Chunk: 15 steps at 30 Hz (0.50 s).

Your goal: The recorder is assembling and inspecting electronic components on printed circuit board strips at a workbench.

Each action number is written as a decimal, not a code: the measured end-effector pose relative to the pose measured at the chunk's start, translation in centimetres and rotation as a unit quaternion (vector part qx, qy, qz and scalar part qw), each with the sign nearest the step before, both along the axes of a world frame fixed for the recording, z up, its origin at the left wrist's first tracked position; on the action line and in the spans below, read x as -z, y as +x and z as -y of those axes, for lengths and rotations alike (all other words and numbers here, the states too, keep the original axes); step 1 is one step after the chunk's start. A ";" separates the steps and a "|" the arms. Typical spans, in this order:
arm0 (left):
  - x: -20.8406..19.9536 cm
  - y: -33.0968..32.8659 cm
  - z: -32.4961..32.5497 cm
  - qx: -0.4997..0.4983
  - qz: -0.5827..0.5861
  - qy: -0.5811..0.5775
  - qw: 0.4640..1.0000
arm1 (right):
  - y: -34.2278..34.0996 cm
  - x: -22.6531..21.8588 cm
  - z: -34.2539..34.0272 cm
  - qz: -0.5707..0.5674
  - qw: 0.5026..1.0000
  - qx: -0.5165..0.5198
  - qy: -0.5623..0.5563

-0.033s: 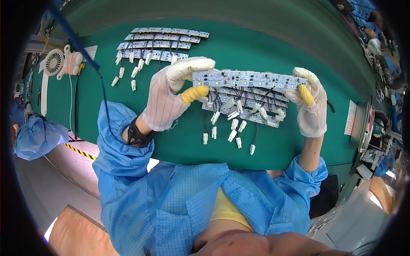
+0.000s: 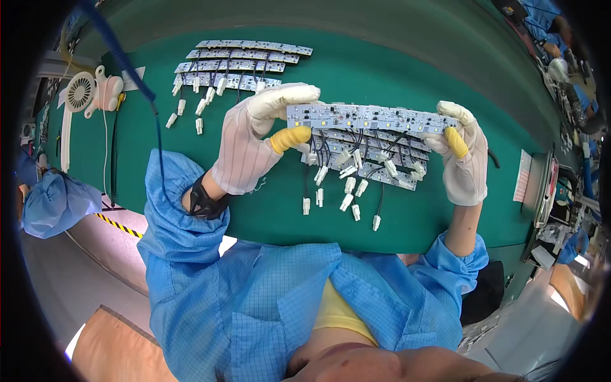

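A long white LED circuit board strip [image 2: 363, 119], dotted with small yellow LEDs and black parts, is held level above the bench. My left hand [image 2: 264, 130] pinches its left end, fingers behind and a yellow-covered thumb in front. At the other end, my right hand [image 2: 459, 146] grips it the same way. Both hands wear white striped gloves. Partly hidden behind and below the held strip is a staggered stack of similar strips [image 2: 407, 184]. Dark wires with white plugs [image 2: 347, 202] hang from the strips toward me.
Farther left on the green bench [image 2: 382, 57] lies another fanned group of LED strips [image 2: 238, 65] with wired plugs. A small white fan [image 2: 80, 93] and a pink-and-white device [image 2: 107, 94] stand at the left. A blue coiled cord [image 2: 121, 60] hangs at upper left. A printed sheet [image 2: 522, 172] lies at right.
The blue cord at upper left has swung slightly to the right. Both hands and the held strip stay almost in place.
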<state>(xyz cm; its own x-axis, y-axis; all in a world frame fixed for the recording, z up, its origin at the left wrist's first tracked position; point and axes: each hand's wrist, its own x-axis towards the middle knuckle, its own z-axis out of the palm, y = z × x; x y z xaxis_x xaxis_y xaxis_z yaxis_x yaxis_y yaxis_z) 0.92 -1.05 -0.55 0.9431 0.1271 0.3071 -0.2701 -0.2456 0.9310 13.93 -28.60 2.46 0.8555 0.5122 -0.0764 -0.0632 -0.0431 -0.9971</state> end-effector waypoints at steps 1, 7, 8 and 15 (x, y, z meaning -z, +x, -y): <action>0.1 0.1 0.1 0.003 0.009 -0.035 0.999 | 0.1 0.2 0.1 -0.002 1.000 -0.002 -0.001; 0.2 0.1 -0.2 0.023 0.008 -0.120 0.992 | 0.9 0.8 0.9 0.015 0.994 -0.088 0.064; 0.2 0.1 -0.2 0.023 0.006 -0.121 0.992 | 0.8 0.8 1.0 0.028 0.993 -0.090 0.070; 0.2 -0.1 -0.1 0.002 0.027 -0.102 0.994 | 0.5 0.1 0.7 0.048 0.997 -0.053 -0.015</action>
